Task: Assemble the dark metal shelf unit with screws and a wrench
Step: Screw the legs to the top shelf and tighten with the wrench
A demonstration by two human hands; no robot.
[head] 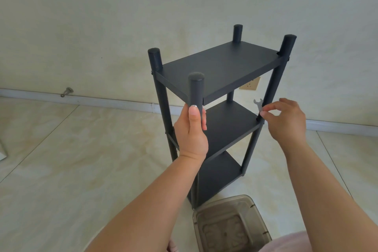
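The dark grey three-tier metal shelf unit (221, 63) stands upright on the pale marbled tile floor (61, 159), near the wall. Left hand (191, 131) grips the near front post just under the top shelf, fingers curled round it, steadying the frame. Right hand (286, 120) pinches a small flat silver wrench (258, 104) w/ thumb & forefinger at the right front post, at the middle-shelf joint. Step looks like tightening that joint's screw, assembly near done. Next move prob. needs the wrench jaw seated square on the screw head, which I can't make out. Around: clear brownish plastic bin (231, 225) by the shelf's foot, could crowd the legs; wall socket (250, 84) behind; metal door stop (66, 91) at the skirting.
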